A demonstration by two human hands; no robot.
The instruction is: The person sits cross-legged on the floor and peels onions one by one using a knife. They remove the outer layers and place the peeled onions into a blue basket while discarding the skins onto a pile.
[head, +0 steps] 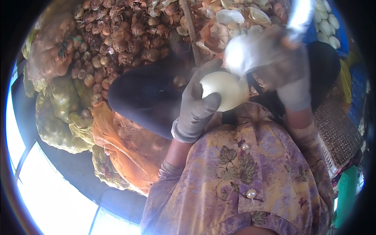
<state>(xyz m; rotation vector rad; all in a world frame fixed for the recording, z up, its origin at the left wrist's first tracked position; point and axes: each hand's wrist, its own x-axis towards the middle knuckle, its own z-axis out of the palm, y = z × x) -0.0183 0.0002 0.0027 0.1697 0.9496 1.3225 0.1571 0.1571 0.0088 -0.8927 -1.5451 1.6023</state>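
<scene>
My left hand (198,107), in a grey glove, grips a pale peeled onion (224,91) in front of my lap. Beside it on the right is my right hand (276,58), gloved too and blurred by motion. A bright, pale layer (239,54), maybe onion skin, shows at its fingers just above the onion. A shiny blurred thing, maybe a blade (299,17), sticks up from that hand. Its exact hold is too blurred to tell.
Unpeeled onions (117,38) are heaped at the upper left, with a wooden stick (190,26) and loose skins (230,17) beside them. Mesh sacks (126,149) lie left. A blue crate (343,38) holds peeled onions (325,27); a woven plastic basket (337,132) stands right.
</scene>
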